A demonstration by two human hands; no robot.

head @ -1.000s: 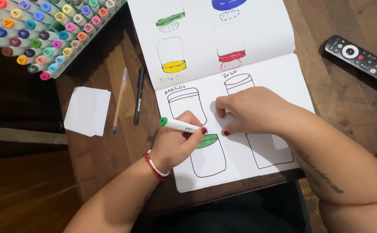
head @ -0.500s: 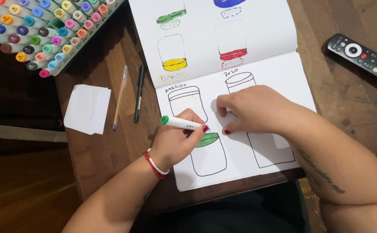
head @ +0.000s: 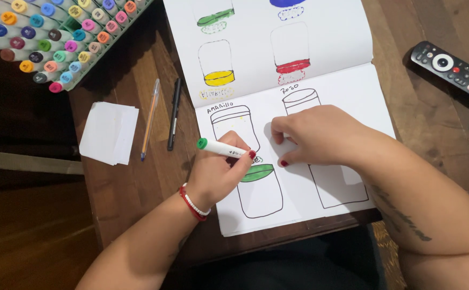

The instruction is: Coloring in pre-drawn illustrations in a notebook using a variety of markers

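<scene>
An open sketchbook (head: 352, 91) lies on a wooden table, its pages drawn with jar outlines. My left hand (head: 221, 172) grips a white marker with a green cap (head: 221, 147), its tip down on the page just above a jar with a green-filled lid (head: 258, 173). A red and white bracelet sits on that wrist. My right hand (head: 312, 134) rests flat on the lower page, fingers curled, pressing the paper beside another jar outline (head: 301, 100). The upper page shows jars with yellow, red, green and blue bands.
A rack of several coloured markers (head: 52, 37) stands at the top left. A folded white paper (head: 108, 133), an orange pen (head: 149, 119) and a black pen (head: 174, 114) lie left of the book. A black remote (head: 452, 70) sits at the right.
My left hand has shifted slightly up the page with the marker, now working just above the green lid. My right hand stays put.
</scene>
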